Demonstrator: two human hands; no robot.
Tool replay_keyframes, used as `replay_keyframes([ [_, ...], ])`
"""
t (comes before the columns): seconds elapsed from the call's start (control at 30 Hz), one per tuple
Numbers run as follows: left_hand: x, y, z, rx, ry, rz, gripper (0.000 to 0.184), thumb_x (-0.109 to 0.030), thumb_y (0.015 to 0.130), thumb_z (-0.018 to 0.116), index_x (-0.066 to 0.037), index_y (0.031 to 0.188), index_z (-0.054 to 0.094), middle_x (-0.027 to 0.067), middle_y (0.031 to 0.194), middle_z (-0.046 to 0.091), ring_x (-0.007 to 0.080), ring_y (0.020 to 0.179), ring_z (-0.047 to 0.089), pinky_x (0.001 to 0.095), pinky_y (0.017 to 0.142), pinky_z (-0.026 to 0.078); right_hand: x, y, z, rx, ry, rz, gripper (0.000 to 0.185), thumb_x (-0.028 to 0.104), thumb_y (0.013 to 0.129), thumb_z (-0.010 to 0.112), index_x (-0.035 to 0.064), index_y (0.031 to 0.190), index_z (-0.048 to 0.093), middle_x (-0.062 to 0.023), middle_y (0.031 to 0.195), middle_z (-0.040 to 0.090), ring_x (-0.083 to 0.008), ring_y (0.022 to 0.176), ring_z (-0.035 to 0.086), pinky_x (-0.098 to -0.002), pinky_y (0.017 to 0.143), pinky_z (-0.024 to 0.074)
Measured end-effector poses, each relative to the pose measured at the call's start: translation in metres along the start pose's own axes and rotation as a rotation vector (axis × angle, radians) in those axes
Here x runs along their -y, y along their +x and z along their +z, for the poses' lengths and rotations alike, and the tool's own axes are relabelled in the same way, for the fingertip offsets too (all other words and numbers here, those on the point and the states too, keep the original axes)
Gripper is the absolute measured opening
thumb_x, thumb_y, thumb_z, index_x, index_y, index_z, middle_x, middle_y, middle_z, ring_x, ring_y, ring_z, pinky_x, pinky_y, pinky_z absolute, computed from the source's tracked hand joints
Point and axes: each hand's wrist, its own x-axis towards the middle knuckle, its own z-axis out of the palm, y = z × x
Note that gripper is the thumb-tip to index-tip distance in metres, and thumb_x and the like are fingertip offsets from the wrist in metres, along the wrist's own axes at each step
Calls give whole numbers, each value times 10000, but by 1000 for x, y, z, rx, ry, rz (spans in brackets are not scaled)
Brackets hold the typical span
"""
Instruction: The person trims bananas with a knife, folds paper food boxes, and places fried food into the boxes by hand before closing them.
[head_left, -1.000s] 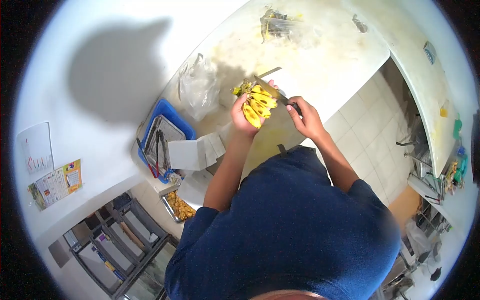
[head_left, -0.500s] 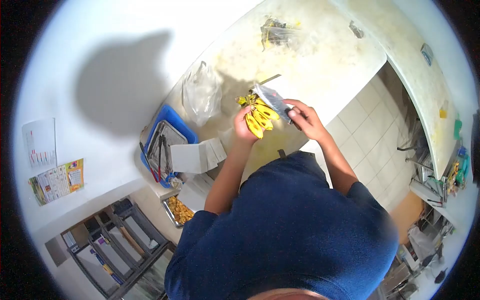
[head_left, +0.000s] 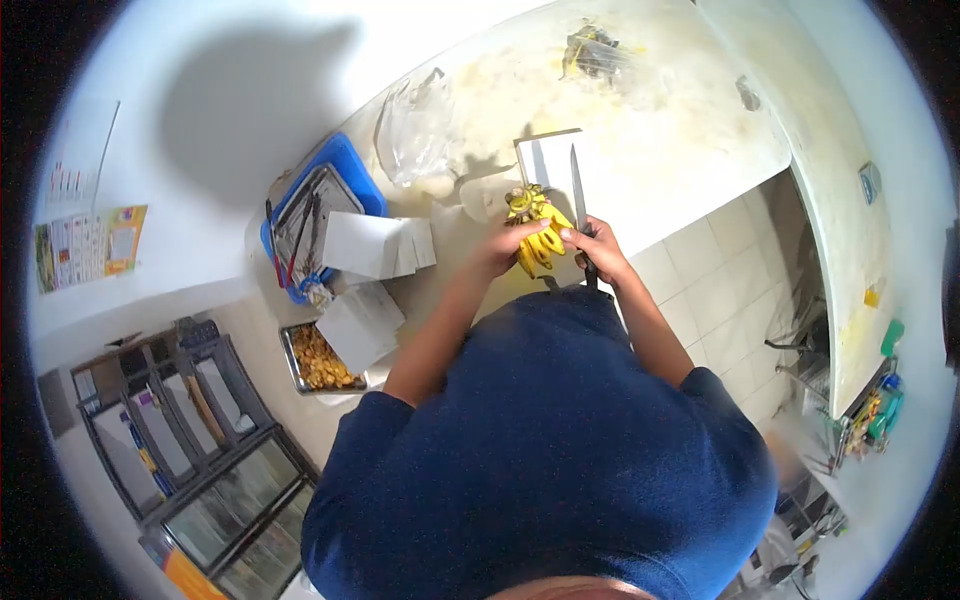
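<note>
A small bunch of yellow bananas (head_left: 541,243) with dark marks is held up in front of my body, its stem end pointing away from me. My left hand (head_left: 508,247) is closed around the bunch from the left, thumb across the fruit. In my right hand (head_left: 602,250) is a knife (head_left: 579,190), its blade pointing away from me and its dark handle in my grip. The right thumb reaches to the bananas' right side. Beyond the bunch, a white cutting board (head_left: 553,160) lies on the table.
A crumpled clear plastic bag (head_left: 413,130) lies on the table (head_left: 690,130). To the left are a blue bin (head_left: 358,160) holding a tray, white boxes (head_left: 370,245) and a metal tray of yellow-brown pieces (head_left: 322,362). Dark peel-like scraps (head_left: 595,55) sit at the back.
The knife has swung from lying across the bananas to upright beside them, pointing away. My right hand has moved in against the bunch. The camera view has shifted.
</note>
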Motion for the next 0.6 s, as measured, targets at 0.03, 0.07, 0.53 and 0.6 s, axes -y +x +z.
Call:
replay_keyframes([
  [0.03,8,1,-1,-47,21,36,313,-148,923,656,-16,1195,577,84,1076,659,192,909,662,333,751,553,-3,0,-1,18,15,29,263,243,846,747,54,925,584,-15,702,605,-84,524,556,-211,396,381],
  [0.07,14,1,-1,-69,36,52,302,-145,925,653,-15,1187,578,87,1067,660,191,902,664,334,746,556,-7,-1,-3,34,31,61,248,229,850,739,59,922,573,-13,695,593,-94,523,569,-202,386,372],
  [0.53,86,11,-43,-101,126,-108,505,58,844,490,-45,1338,468,128,1230,607,252,1050,645,402,862,564,-19,-12,-21,-17,-249,91,409,169,805,762,-52,1102,588,-123,943,709,-186,801,731,-205,427,440],
  [0.6,110,17,-70,-188,251,-129,427,8,842,535,-49,1265,555,96,1147,650,213,997,646,372,847,539,-16,-15,-17,-29,-263,78,451,202,769,810,-44,1079,594,-120,900,706,-172,698,717,-209,419,432],
])
